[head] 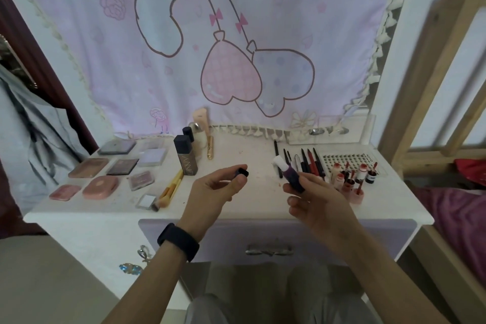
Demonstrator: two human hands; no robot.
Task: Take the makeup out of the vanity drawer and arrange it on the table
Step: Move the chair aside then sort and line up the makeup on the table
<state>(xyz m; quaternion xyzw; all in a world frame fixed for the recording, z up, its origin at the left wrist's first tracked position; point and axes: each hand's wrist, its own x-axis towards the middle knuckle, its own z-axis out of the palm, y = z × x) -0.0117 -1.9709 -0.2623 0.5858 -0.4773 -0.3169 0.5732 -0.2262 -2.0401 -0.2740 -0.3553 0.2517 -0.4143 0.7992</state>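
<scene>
Pinching one black cap [242, 172], that's the left hand [210, 193]; right hand [317, 204] grips one purple tube [291, 177]. One shut drawer [342, 241] at 6 o'clock.

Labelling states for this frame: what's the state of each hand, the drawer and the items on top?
Left hand: pinches black cap.
Right hand: grips purple tube, white end bare.
Drawer: shut.
Dark bottle: upright, capped.
Pink compact: closed, lying flat.
Pencils: lying in a row.
Brushes: lying flat.
</scene>
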